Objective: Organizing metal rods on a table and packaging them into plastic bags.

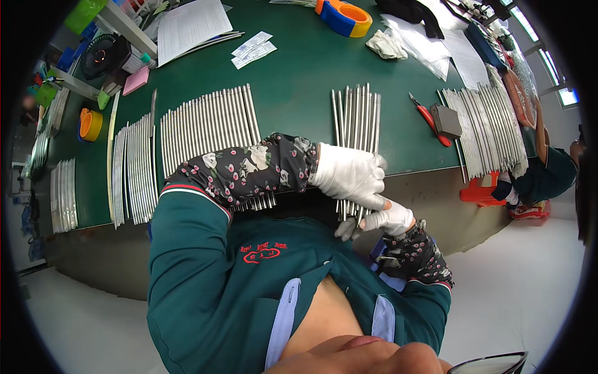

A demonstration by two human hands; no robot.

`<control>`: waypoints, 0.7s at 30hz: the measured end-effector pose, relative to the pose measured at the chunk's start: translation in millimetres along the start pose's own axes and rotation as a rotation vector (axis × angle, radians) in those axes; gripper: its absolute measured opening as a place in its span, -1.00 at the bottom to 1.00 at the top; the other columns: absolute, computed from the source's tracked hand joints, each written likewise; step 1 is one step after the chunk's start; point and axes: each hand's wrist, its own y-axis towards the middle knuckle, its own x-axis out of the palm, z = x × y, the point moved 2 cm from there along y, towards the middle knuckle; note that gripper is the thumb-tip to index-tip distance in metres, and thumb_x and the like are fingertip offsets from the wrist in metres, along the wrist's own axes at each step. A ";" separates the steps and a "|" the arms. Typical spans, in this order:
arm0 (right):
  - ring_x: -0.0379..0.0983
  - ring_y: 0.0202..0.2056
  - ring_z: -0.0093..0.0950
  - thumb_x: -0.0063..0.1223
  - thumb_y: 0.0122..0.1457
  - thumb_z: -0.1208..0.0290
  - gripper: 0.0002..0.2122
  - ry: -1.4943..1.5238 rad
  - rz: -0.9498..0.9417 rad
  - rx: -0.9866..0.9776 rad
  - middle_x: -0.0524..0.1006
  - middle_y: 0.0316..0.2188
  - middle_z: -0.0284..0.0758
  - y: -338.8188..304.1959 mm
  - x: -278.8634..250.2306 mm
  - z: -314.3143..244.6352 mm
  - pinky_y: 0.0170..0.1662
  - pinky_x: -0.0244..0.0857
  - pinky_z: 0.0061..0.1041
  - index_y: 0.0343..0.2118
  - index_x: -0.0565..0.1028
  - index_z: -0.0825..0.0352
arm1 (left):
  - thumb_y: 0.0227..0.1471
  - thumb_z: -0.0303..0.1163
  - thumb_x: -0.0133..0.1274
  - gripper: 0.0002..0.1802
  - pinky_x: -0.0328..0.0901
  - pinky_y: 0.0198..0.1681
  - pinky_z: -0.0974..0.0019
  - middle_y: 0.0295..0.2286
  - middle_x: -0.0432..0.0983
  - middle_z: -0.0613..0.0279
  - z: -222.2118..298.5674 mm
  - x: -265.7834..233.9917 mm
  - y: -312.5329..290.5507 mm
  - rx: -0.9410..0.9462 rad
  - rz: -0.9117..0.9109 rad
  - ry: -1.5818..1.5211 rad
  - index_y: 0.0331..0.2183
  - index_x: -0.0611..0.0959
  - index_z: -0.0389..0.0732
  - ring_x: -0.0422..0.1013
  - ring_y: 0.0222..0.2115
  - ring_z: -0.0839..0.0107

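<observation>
A bundle of thin metal rods (356, 115) lies on the green table (299, 75), its near ends reaching over the front edge. My left hand (349, 174), in a white glove and a flowered sleeve cover, lies across the near part of the bundle and holds the rods together. Just below it my right hand (385, 221), also gloved, pinches the lower ends of the rods between its fingers. Both hands touch each other at the table's edge.
More rods lie in rows at the left (205, 128) and far left (138, 168), another row at the right (489, 128). Red-handled cutters (428, 118) and a grey block (446, 120) sit between. An orange and blue tape dispenser (344, 16), papers (190, 25) and plastic bags (423, 43) are at the back.
</observation>
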 end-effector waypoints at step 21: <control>0.45 -0.18 -0.47 0.41 -0.26 0.36 -0.29 -0.647 0.738 -0.708 0.51 -0.19 -0.23 129.6 -44.2 -119.4 -0.06 0.33 -0.51 0.02 0.31 0.44 | -0.02 -0.50 0.16 -0.81 0.50 -0.28 0.14 -0.43 0.56 0.10 -108.9 -78.7 -99.3 -0.851 1.591 -1.078 -0.29 0.58 -0.30 0.55 -0.43 0.25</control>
